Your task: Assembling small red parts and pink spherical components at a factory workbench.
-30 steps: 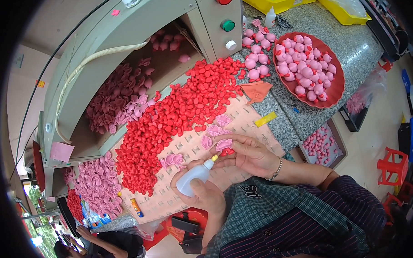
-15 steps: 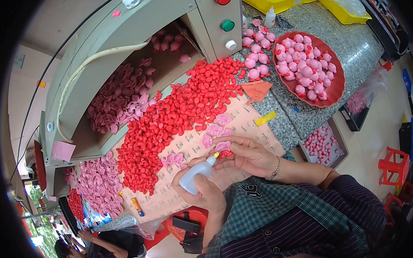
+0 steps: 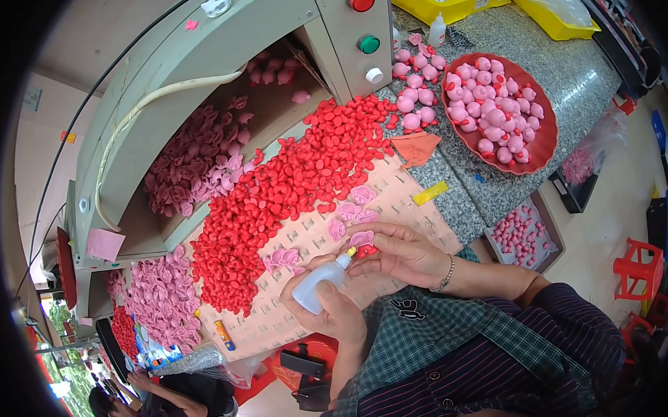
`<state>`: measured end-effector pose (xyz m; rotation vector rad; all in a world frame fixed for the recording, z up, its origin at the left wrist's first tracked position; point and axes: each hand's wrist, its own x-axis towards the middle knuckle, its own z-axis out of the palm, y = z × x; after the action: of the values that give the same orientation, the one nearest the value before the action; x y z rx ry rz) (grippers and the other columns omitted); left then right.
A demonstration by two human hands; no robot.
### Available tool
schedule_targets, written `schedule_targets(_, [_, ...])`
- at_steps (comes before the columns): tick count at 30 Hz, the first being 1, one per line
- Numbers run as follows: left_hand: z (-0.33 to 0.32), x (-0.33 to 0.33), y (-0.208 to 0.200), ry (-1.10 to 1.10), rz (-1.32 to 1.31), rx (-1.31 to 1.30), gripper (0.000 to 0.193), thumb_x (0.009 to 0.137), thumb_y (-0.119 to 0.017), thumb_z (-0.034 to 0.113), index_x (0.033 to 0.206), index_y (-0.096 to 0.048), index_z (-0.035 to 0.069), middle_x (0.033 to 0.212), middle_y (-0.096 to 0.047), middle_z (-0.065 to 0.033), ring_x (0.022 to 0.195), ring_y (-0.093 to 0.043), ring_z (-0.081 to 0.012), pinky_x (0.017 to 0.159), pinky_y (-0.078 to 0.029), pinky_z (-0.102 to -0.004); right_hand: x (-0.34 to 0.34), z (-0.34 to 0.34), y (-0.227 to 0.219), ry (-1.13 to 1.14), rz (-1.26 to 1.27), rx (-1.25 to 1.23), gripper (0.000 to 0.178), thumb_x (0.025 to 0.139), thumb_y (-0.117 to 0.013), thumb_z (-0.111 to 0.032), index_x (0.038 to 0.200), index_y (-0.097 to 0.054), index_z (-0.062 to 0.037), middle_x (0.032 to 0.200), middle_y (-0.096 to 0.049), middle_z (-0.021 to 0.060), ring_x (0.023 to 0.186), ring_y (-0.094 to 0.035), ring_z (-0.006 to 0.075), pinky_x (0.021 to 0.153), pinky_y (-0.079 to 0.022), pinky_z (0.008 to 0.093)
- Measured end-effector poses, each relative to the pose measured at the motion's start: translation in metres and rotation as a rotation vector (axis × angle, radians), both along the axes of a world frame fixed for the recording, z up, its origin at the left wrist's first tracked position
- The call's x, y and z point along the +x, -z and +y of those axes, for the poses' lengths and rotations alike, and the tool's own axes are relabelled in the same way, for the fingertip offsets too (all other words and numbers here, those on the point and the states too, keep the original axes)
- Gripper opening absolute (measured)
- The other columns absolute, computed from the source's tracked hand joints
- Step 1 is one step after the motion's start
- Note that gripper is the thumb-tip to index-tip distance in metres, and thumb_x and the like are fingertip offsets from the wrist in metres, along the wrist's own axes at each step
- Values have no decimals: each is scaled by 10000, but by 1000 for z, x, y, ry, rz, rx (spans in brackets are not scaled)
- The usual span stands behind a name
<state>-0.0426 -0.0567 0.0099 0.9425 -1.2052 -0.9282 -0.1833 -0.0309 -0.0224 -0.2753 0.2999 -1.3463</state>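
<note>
My left hand [image 3: 340,313] is wrapped round a translucent white squeeze bottle [image 3: 316,287], tilted up to the right. Its yellow tip [image 3: 352,251] is close against the work in my right hand [image 3: 413,259]; whether it touches, I cannot tell. Between the fingers of that right hand is a small pink cup-shaped piece [image 3: 361,239] with a red piece [image 3: 365,250] at its lower side. Just beyond lie several loose pink pieces [image 3: 349,210] on the peach-coloured mat [image 3: 305,235]. Another little group of pink pieces [image 3: 282,259] lies left of the bottle.
A long heap of red pieces [image 3: 274,188] borders the mat, before a grey machine [image 3: 142,86] with pink pieces inside. At right, a red bowl [image 3: 545,138] holds pink-and-red figures. A glue stick [image 3: 223,335] lies at the mat's left. A person [image 3: 175,401] sits lower left.
Both hands keep their hold with almost no movement. The whole picture has shifted very slightly.
</note>
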Motion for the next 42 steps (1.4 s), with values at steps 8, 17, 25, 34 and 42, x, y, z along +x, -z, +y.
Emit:
schedule_targets(8, [1,1,0,1,12,23,290,946,-540,155,1129,-381,-3,999,-612,-273,905,-618,-281,845,-520,-375,1,0,-1,2,-2,1,458,1039,-447,-215,1432,-383,10,1326,-546,173,1158,-602,313,1037,-472,460])
schedule_targets(17, [1,1,-1,23,11,11,274,937,-533,130,1122,-383,-4,1003,-613,-276,908,-621,-277,836,-527,-373,2,1,0,11,-17,9,453,1040,-444,-211,1430,-385,11,1327,-545,174,1168,-594,312,1038,-472,460])
schedule_targets(25, [0,0,-2,12,-10,22,248,932,-519,103,1107,-384,-10,996,-614,-272,888,-623,-274,820,-529,-366,1,1,0,11,12,0,440,1040,-445,-208,1417,-405,14,1327,-546,166,1192,-577,281,1035,-473,451])
schedule_targets(34, [-2,1,1,27,-28,10,266,961,-551,158,1094,-392,-8,988,-614,-260,875,-623,-261,779,-528,-345,3,1,3,34,13,6,437,1039,-445,-213,1413,-414,12,1337,-539,170,1223,-554,263,1033,-472,445])
schedule_targets(42, [-1,3,-1,24,-40,2,268,971,-556,166,1092,-398,-13,1001,-608,-249,890,-625,-262,796,-529,-356,2,1,2,11,11,-3,440,1038,-445,-217,1412,-410,12,1340,-537,173,1203,-572,268,1035,-474,451])
